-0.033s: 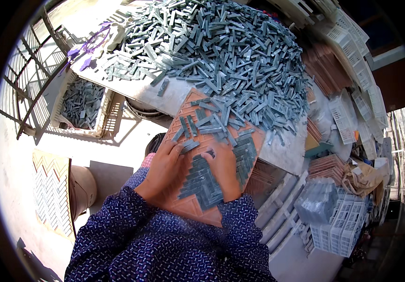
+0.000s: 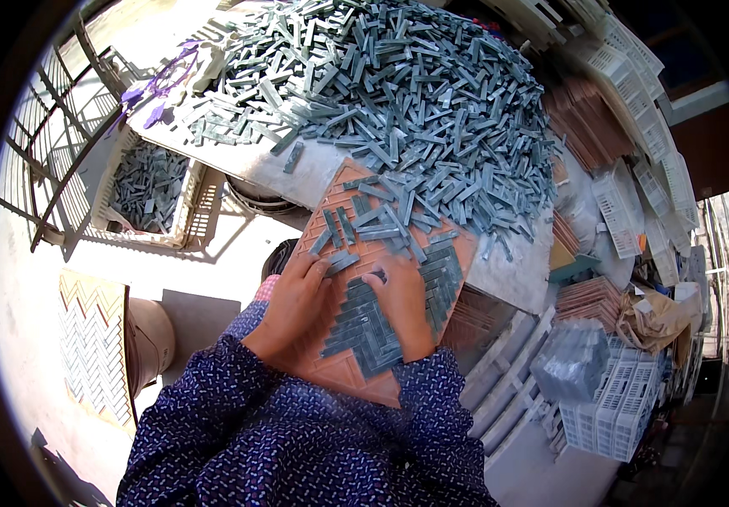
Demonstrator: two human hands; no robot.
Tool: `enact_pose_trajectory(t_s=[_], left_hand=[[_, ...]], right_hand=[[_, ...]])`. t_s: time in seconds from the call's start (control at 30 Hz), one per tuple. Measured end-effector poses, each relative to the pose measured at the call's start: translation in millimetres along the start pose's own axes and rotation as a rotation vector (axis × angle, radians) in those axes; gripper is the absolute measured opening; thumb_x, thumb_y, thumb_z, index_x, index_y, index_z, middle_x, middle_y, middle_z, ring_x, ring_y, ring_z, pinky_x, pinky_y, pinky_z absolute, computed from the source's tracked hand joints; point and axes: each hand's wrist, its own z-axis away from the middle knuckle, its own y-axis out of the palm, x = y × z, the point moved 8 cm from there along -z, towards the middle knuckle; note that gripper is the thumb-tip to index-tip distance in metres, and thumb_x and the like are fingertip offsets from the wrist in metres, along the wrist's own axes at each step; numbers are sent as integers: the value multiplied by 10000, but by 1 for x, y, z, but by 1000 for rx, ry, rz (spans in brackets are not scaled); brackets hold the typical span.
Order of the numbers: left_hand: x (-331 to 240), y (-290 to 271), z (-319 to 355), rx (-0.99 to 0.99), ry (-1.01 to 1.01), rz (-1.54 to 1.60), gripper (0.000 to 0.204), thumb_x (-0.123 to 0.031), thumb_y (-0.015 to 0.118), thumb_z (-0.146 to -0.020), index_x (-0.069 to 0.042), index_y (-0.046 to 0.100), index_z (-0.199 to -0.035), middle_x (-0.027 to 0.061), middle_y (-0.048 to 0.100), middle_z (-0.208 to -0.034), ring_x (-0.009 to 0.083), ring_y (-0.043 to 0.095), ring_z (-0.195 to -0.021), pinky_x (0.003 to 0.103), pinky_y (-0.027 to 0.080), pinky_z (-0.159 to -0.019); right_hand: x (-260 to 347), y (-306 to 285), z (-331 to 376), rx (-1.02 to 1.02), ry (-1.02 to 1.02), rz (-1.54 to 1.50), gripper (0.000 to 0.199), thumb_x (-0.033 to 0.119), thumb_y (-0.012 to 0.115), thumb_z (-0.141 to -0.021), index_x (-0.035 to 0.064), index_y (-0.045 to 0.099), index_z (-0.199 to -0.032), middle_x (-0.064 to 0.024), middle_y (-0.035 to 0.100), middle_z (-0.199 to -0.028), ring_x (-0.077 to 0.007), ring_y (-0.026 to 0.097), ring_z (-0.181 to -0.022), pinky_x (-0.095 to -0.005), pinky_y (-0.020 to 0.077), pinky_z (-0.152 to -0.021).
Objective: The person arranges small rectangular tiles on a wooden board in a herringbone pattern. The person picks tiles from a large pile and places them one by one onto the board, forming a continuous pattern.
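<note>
The left hand lies flat on the terracotta-coloured square moulded tray with herringbone grooves. Its fingertips press a few small grey-green rectangular tile strips near the tray's upper left; nothing is clenched, and the grip looks more like a push than a pinch. The right hand rests palm-down just beside it, fingers spread over the patch of strips already seated in a zigzag, seemingly to keep them bedded in their slots. Whether either hand actually holds a strip between its fingers cannot be told.

The tray leans with its far edge against the white surface, so loose strips from the large heap of grey-green strips spill onto its upper half within easy reach.

To the left, a white slatted plastic crate holds more strips. Lower left, a finished herringbone sheet on a tan board stands out of the way. On the right are stacks of spare terracotta trays and white plastic baskets. Dark blue patterned sleeves fill the lower edge.
</note>
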Motion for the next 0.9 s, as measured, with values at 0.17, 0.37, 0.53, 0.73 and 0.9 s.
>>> enact_pose_trajectory(t_s=[0.17, 0.37, 0.53, 0.73, 0.9], left_hand=[[2, -11, 2, -87, -3, -47, 191, -30, 624, -759, -11, 591, -946, 126, 567, -938, 313, 564, -910, 382, 473, -795], [3, -11, 5, -49, -23, 10, 136, -45, 633, -768, -26, 608, -901, 108, 572, -883, 302, 571, -851, 384, 478, -744], [7, -14, 8, -41, -35, 5, 145, -51, 633, -775, -28, 607, -916, 100, 569, -887, 296, 566, -838, 377, 479, -744], [-1, -9, -4, -52, 10, -115, 218, -38, 608, -764, -12, 600, -980, 118, 548, -971, 290, 556, -900, 363, 471, -797], [12, -1, -11, 105, -24, -44, 239, -23, 544, -777, 14, 591, -1008, 142, 534, -1026, 308, 551, -986, 367, 464, -839]], right_hand=[[26, -5, 1, -63, -110, 18, 222, 107, 753, -683, 27, 569, -779, -134, 571, -835, -337, 558, -824, -427, 448, -685], [21, 19, 3, -27, -42, -18, 149, 75, 707, -716, 37, 566, -742, -122, 568, -795, -323, 563, -759, -414, 452, -657], [9, 16, -6, 94, 10, -231, 122, 75, 696, -736, 31, 595, -789, -123, 592, -811, -308, 592, -753, -401, 465, -636], [9, 13, -16, 58, 22, -194, 238, 45, 704, -726, 42, 598, -939, -128, 609, -878, -306, 606, -816, -393, 478, -688], [26, 21, -20, 70, -83, -83, 292, 31, 693, -721, 28, 595, -996, -125, 614, -922, -291, 616, -778, -374, 484, -692]])
